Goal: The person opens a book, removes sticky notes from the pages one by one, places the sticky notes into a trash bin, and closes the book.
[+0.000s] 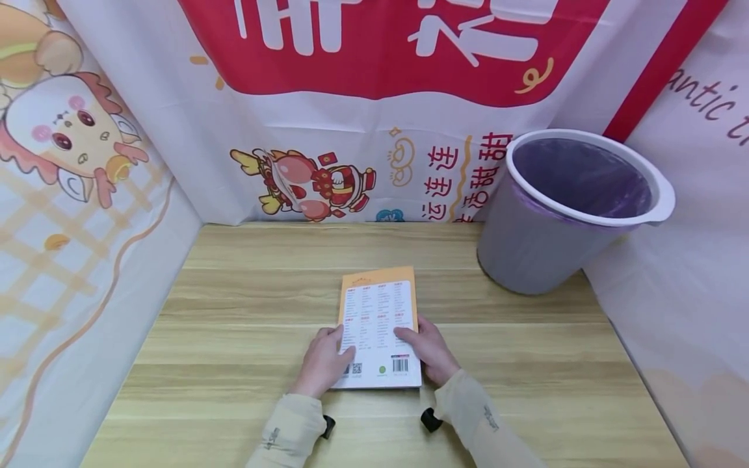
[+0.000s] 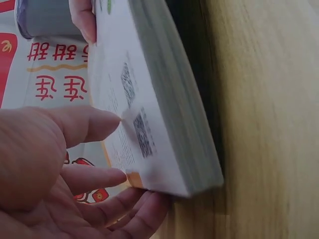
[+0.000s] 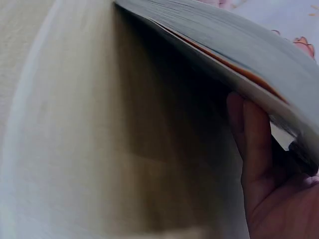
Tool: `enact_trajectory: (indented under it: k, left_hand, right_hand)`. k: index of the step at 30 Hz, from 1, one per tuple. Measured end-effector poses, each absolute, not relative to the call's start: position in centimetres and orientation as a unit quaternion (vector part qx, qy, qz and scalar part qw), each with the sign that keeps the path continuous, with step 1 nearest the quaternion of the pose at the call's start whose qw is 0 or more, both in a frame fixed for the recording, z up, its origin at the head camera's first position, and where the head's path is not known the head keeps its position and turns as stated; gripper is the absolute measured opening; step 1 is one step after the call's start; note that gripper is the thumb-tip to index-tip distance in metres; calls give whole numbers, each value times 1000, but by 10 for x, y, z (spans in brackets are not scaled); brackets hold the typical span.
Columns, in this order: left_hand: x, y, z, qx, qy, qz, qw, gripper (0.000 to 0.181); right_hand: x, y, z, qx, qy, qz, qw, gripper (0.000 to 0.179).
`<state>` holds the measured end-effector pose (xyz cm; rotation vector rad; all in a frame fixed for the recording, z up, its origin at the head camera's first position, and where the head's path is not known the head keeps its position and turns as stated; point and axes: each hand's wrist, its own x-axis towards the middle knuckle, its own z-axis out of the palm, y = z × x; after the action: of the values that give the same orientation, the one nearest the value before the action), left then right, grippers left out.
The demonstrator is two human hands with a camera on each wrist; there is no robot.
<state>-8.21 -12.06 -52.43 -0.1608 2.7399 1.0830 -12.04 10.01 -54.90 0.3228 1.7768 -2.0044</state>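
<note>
A thick book (image 1: 374,331) with an orange top edge and a white text panel faces up on its back cover, a barcode and QR codes near its lower edge. My left hand (image 1: 325,361) grips the left side, its thumb over the cover and its other fingers at the lower corner, as the left wrist view shows. On the opposite side my right hand (image 1: 432,348) holds the book with the thumb on top. Seen in the right wrist view, fingers (image 3: 256,134) reach beneath the book, whose page edge is tilted up off the tabletop there.
A grey bin (image 1: 526,240) with a white rim and a purple liner stands at the back right of the wooden table (image 1: 246,292). Printed cloth (image 1: 316,123) hangs behind the table and along both sides. Dark straps (image 1: 431,420) show at both wrists.
</note>
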Motion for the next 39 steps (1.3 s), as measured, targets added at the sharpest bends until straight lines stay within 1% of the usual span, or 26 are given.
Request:
enact_trajectory:
  k: [7,13,18,22,28,33,39]
  left_hand:
    - [-79,-122,-523,-21,926,371,71,59]
    - [-74,-137,-516,2,931,365,26,56]
    - [-70,-155,-513,40,938,343,-21,52]
    - [-69,-166,-513,70,942,324,-52,51]
    - [-70,-171,-508,93,937,330,-67,53]
    - [-72,-173,-504,99,938,324,-71,53]
    - [-72,-174,-501,108,941,312,-71,53]
  right_hand:
    - [-119,126,-517,121,644,-731,192,53]
    - [-115,162,-480,120,704,-683,152,48]
    - [-109,196,-446,76,757,-639,112,49]
    - [-107,217,-417,45,821,-565,69,50]
    - [-111,238,-380,24,921,-385,62,53]
    - [-115,238,-371,0,951,-301,66,54]
    - [-118,218,-388,-17,970,-239,44,49]
